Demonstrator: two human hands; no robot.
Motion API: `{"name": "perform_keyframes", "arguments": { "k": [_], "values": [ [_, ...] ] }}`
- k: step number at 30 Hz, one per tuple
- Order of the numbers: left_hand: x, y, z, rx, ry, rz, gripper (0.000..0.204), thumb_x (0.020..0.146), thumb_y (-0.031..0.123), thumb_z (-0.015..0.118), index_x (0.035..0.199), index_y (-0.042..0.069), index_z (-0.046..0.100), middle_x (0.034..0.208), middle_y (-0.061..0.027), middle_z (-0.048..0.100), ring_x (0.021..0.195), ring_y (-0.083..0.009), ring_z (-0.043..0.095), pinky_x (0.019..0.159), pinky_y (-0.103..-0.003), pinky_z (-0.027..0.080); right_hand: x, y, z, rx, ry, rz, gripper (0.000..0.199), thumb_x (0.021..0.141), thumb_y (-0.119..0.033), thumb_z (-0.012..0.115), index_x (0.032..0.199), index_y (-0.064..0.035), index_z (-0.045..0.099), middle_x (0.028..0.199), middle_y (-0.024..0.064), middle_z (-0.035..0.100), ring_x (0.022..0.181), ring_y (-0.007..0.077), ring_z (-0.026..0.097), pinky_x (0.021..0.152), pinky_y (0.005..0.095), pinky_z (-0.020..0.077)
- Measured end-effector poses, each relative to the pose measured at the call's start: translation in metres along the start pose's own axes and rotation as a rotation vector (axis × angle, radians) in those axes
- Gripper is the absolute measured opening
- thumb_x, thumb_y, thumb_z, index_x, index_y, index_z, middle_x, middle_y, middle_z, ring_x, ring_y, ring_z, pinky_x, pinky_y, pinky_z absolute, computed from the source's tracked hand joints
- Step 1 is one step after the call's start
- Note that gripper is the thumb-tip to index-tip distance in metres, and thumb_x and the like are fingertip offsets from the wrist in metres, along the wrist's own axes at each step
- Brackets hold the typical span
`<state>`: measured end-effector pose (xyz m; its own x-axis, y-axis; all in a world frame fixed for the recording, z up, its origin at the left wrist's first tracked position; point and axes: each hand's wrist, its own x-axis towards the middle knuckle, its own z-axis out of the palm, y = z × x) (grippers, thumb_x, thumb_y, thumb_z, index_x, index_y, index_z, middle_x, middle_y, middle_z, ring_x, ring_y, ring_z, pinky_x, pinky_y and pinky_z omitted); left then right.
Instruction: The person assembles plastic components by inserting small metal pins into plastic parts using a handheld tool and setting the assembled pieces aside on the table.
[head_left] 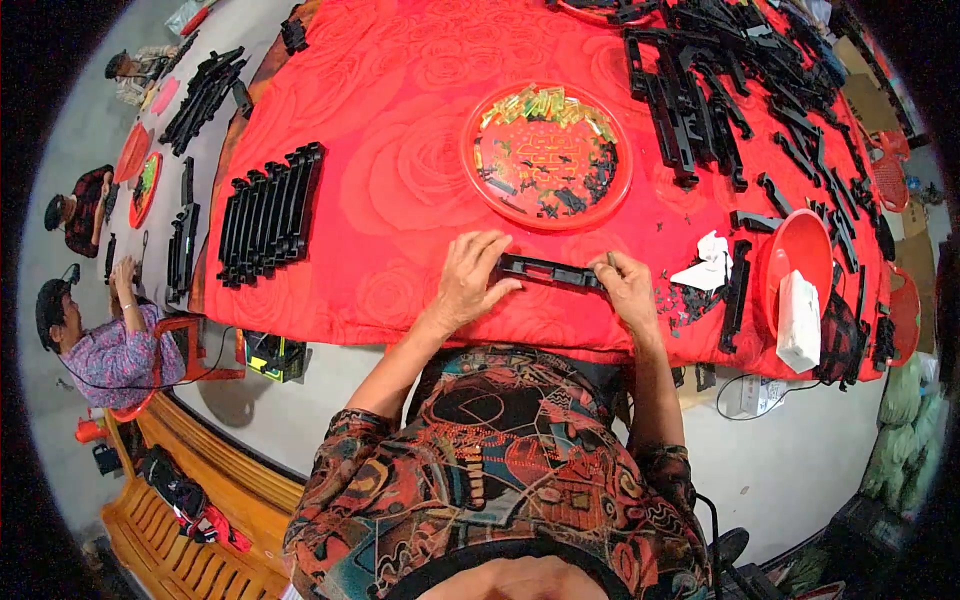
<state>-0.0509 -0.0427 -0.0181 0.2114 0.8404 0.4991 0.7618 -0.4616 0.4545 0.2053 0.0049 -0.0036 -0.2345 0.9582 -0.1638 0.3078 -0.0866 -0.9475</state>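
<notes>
A long black plastic part point(548, 271) with a rectangular opening lies crosswise before me near the table's front edge. Its left end sits between the thumb and fingers of my left hand point(470, 278). My right hand point(628, 288) pinches the right end, thumb and forefinger pressed together; whether a tiny piece is between them I cannot make out. Just beyond is a round red tray point(548, 222) holding small black pieces point(600, 170) and gold-coloured pieces point(545, 103). To the left, several similar black parts point(268, 215) lie side by side in a row.
A red cloth point(390, 200) covers the table. Loose black parts point(690, 100) are heaped at the far right. Near my right hand are crumpled white paper point(706, 262), a red bowl point(795, 250) and a white tissue pack point(799, 320). Other people point(120, 340) sit at the left.
</notes>
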Motion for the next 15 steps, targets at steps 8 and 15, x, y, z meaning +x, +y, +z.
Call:
{"name": "perform_keyframes", "arguments": {
  "k": [8,15],
  "values": [
    [0.001,-0.004,0.016,0.057,0.016,-0.008,0.052,0.062,0.015,0.074,0.111,0.005,0.058,0.097,-0.0071,0.057,0.090,-0.0254,0.052,0.075,-0.039,0.039,0.022,-0.032,-0.003,-0.375,0.327,-0.268,0.017,0.076,-0.013,0.066,0.085,0.0006,0.061,0.082,0.0161,0.059,0.077,0.0294,0.060,0.069,0.0373,0.0468],
    [0.002,0.000,0.013,0.089,0.024,-0.005,0.051,0.063,0.013,0.074,0.111,0.005,0.058,0.096,-0.0070,0.057,0.086,-0.0249,0.052,0.072,-0.038,0.039,0.064,-0.048,0.029,-0.403,0.258,-0.400,0.013,0.077,-0.011,0.064,0.084,-0.0009,0.060,0.079,0.0150,0.059,0.075,0.0301,0.060,0.066,0.0387,0.0470]
  ]
}}
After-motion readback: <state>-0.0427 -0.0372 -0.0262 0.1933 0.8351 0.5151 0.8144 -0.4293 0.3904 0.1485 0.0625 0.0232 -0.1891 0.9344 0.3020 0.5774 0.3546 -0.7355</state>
